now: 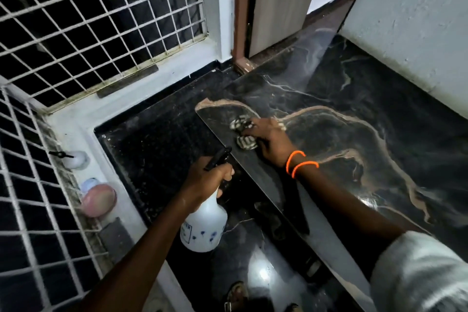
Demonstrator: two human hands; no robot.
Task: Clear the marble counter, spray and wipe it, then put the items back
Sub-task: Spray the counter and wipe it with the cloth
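The dark marble counter with tan veins fills the right half of the view, its top bare. My right hand, with orange bands at the wrist, presses a black-and-white patterned cloth flat on the counter near its far left corner. My left hand grips the neck of a white spray bottle with a black trigger head, held in the air to the left of the counter's edge, over the dark floor.
On the white ledge at the left, beside the window grille, stand a small white bottle, a pink rounded object and a grey flat item. A wooden door stands behind the counter, a rough white wall on its right. Sandalled feet show on the floor below.
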